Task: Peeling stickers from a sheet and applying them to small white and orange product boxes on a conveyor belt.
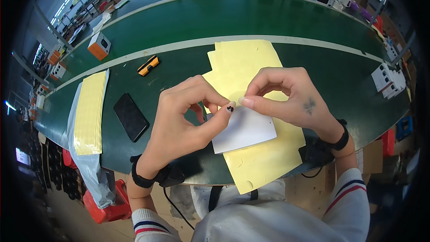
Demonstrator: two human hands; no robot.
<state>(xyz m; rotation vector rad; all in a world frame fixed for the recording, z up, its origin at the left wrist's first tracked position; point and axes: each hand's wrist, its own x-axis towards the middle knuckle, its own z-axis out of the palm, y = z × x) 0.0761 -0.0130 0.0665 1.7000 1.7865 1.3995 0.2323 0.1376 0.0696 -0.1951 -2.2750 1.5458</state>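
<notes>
My left hand [188, 121] is closed in a pinch, thumb against index finger, above a white flat piece [246, 131] that looks like a card or thin box. Close beside it, my right hand [289, 98] pinches in the same way, its fingertips almost touching the left ones. Whatever lies between the fingertips is too small or too clear to make out. Under the white piece are yellow sheets [244, 60], overlapping and reaching over the table's near edge; one has curved cut marks. Both wrists wear black bands.
A black phone [131, 117] lies left of my left hand, with an orange-black cutter [148, 65] beyond it. A stack of yellow sheets [89, 112] rests on a grey plastic bag [99, 175] at the left edge. Boxes [99, 45] stand on the green table [179, 58] and around it.
</notes>
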